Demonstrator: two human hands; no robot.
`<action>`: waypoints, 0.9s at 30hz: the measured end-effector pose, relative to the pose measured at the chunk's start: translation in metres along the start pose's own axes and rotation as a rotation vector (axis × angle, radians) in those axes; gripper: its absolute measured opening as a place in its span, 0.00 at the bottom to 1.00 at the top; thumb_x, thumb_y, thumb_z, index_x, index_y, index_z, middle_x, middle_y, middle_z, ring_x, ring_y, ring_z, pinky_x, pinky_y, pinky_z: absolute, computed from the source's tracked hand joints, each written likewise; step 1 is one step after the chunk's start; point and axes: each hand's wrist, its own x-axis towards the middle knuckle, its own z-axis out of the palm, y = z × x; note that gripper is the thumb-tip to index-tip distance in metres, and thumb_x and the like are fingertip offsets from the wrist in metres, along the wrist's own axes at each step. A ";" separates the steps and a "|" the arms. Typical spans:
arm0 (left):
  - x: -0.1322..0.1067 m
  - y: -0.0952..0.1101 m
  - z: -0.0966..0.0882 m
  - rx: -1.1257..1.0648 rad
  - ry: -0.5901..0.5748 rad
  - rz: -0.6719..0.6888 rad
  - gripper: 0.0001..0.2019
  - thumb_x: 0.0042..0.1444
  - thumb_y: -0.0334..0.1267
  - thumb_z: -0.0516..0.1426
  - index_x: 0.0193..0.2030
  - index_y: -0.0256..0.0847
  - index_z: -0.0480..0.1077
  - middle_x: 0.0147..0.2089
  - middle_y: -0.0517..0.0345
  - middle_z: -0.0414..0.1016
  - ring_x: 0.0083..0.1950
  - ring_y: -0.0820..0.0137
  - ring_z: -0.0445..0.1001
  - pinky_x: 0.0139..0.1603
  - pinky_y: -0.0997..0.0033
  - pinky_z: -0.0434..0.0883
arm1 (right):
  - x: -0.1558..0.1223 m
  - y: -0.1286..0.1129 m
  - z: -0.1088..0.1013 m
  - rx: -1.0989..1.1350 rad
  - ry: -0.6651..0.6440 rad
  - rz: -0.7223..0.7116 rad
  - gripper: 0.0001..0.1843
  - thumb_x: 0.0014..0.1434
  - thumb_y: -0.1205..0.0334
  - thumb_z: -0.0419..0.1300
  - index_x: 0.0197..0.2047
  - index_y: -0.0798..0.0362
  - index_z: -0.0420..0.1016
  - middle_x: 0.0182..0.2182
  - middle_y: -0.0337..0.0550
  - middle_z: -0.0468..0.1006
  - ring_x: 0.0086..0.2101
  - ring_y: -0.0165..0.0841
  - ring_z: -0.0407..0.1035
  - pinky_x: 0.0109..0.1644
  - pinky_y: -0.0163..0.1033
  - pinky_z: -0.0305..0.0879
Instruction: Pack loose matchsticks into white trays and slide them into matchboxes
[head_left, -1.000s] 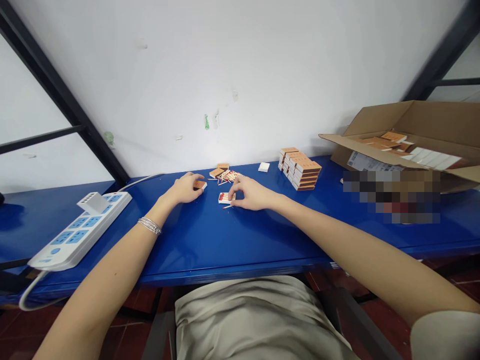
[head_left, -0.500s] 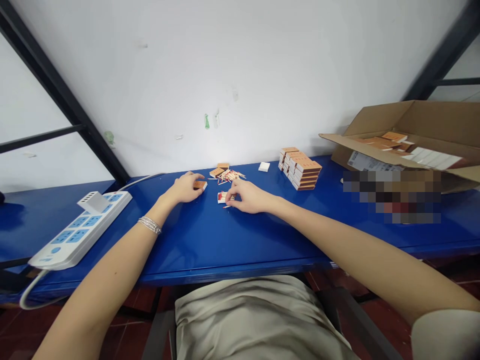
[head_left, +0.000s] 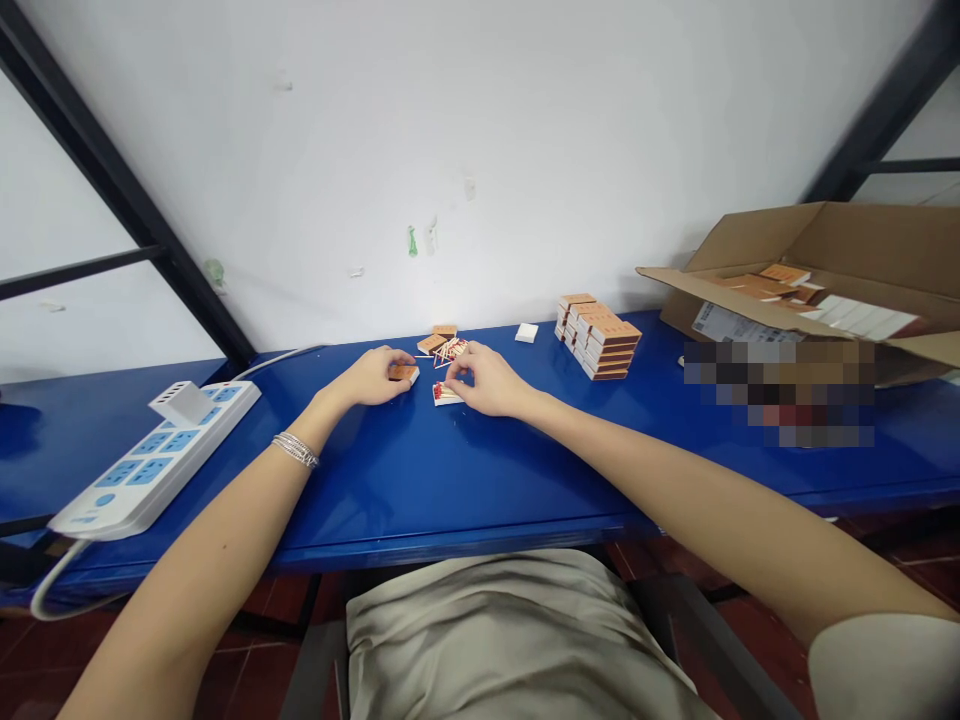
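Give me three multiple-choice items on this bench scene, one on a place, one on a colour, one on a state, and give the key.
1. Where is the stack of matchboxes?
A. On the power strip
B. On the blue table, to the right of the right hand
C. On the floor

2. What colour are the match heads in the open matchbox tray at the right hand?
A. Red
B. Green
C. White

3. What state is the cardboard carton in?
A. Taped shut
B. Upside down
C. Flaps open, matchboxes inside

Answers:
1. B: the stack stands on the table, right of both hands.
2. A: red tips show at the tray's end.
3. C: the flaps stand open, with orange-topped boxes visible within.
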 end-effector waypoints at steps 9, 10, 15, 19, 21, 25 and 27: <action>-0.005 0.007 -0.003 -0.137 0.008 0.006 0.25 0.49 0.41 0.58 0.55 0.39 0.72 0.54 0.48 0.76 0.49 0.61 0.75 0.50 0.62 0.72 | -0.004 0.011 -0.010 0.104 -0.074 -0.045 0.20 0.53 0.57 0.67 0.48 0.55 0.77 0.46 0.48 0.77 0.44 0.37 0.70 0.50 0.42 0.64; -0.004 0.006 -0.003 -0.131 0.011 0.003 0.25 0.49 0.41 0.58 0.55 0.38 0.72 0.54 0.48 0.76 0.50 0.61 0.75 0.51 0.62 0.72 | -0.005 0.012 -0.010 0.123 -0.105 -0.040 0.25 0.52 0.56 0.68 0.52 0.55 0.75 0.47 0.48 0.77 0.44 0.36 0.70 0.49 0.41 0.65; 0.000 0.001 0.000 -0.034 0.049 -0.062 0.24 0.51 0.41 0.57 0.55 0.37 0.72 0.54 0.46 0.75 0.51 0.59 0.74 0.54 0.60 0.70 | -0.005 0.013 -0.007 0.096 -0.191 0.018 0.29 0.50 0.61 0.70 0.56 0.55 0.73 0.43 0.47 0.79 0.41 0.35 0.72 0.46 0.39 0.67; 0.002 -0.005 0.002 0.113 0.100 -0.221 0.24 0.53 0.40 0.56 0.57 0.37 0.70 0.53 0.43 0.75 0.54 0.53 0.73 0.57 0.53 0.67 | -0.002 0.015 -0.010 0.034 -0.164 0.050 0.28 0.49 0.63 0.69 0.54 0.55 0.74 0.41 0.46 0.80 0.38 0.35 0.73 0.44 0.39 0.67; 0.004 -0.005 0.002 0.152 0.140 -0.274 0.24 0.54 0.39 0.55 0.58 0.37 0.69 0.52 0.41 0.75 0.55 0.51 0.72 0.57 0.50 0.67 | -0.001 0.019 -0.015 0.004 -0.109 0.071 0.27 0.49 0.63 0.69 0.54 0.55 0.75 0.40 0.46 0.80 0.38 0.35 0.73 0.44 0.39 0.67; 0.016 0.000 0.010 0.153 0.147 -0.143 0.25 0.55 0.38 0.53 0.60 0.40 0.68 0.54 0.42 0.71 0.56 0.53 0.71 0.59 0.53 0.66 | 0.002 0.029 -0.022 -0.047 0.006 0.162 0.27 0.50 0.63 0.68 0.54 0.57 0.74 0.43 0.49 0.80 0.41 0.38 0.73 0.48 0.40 0.67; 0.025 0.003 0.017 0.155 0.108 -0.036 0.27 0.57 0.39 0.51 0.65 0.41 0.64 0.59 0.43 0.68 0.60 0.54 0.68 0.61 0.53 0.64 | 0.002 0.032 -0.024 -0.066 0.017 0.201 0.27 0.50 0.63 0.68 0.54 0.58 0.74 0.45 0.50 0.79 0.42 0.38 0.73 0.49 0.41 0.67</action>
